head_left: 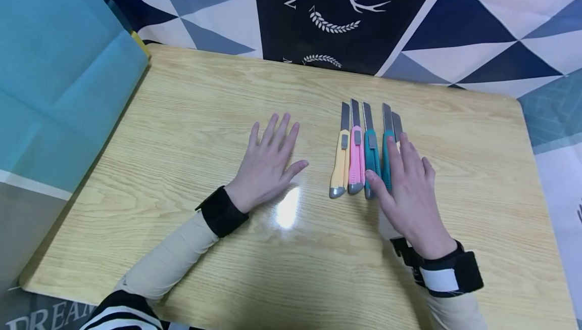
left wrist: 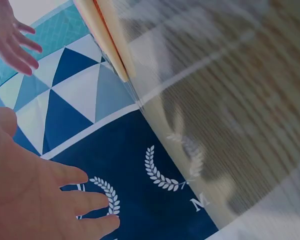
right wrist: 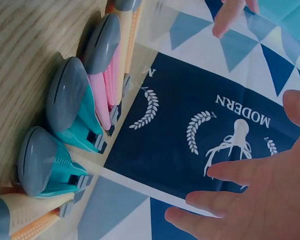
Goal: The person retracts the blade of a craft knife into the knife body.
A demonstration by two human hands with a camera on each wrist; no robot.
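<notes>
Several snap-off utility knives lie side by side on the table, blades out and toward the far edge. From the left come a yellow knife (head_left: 340, 163), a pink knife (head_left: 356, 160), a teal knife (head_left: 372, 158) and another teal knife (head_left: 387, 158). A further yellow knife (right wrist: 32, 215) at the right end is mostly hidden in the head view by my right hand (head_left: 411, 198). That hand is over the right end of the row, fingers extended and nothing gripped. Left of the row, my left hand (head_left: 265, 168) has its fingers spread and holds nothing.
The knives rest on a pale wooden table (head_left: 191, 118). A patterned cloth (head_left: 318, 27) hangs beyond the far edge, and a blue-and-grey covering (head_left: 59, 77) rises along the left side. Black straps (head_left: 223, 212) circle both wrists.
</notes>
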